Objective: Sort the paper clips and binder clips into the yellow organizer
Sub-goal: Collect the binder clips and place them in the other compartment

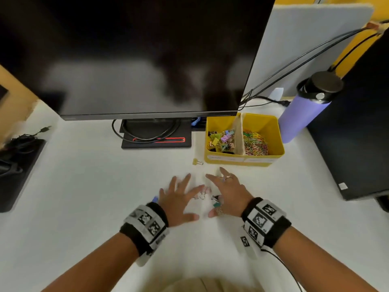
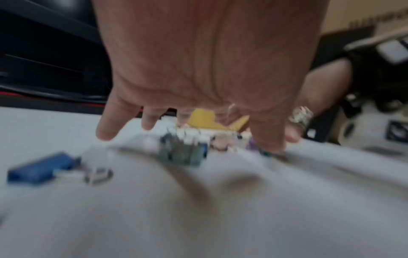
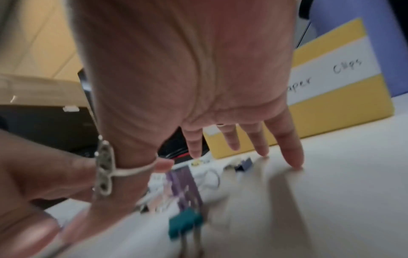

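The yellow organizer [image 1: 242, 160] stands behind my hands; its left bin holds binder clips [image 1: 221, 140] and its right bin holds paper clips [image 1: 254, 143]. My left hand [image 1: 179, 199] and right hand [image 1: 228, 191] hover low over the white desk with fingers spread and straight, holding nothing. Between them lie pink binder clips [image 1: 202, 193] and a teal binder clip [image 1: 216, 205]. A blue binder clip [image 1: 155, 199] lies left of my left hand. One yellow binder clip [image 1: 197, 161] lies near the organizer's front left corner. In the wrist views a blue clip [image 2: 42, 170], teal clip [image 3: 184, 225] and purple clip [image 3: 185, 185] appear blurred.
A large monitor [image 1: 136, 60] on a black stand [image 1: 156, 142] fills the back of the desk. A purple bottle [image 1: 303, 114] stands right of the organizer beside a black computer case [image 1: 357, 133]. Black gear and cables [image 1: 16, 163] sit at the left edge.
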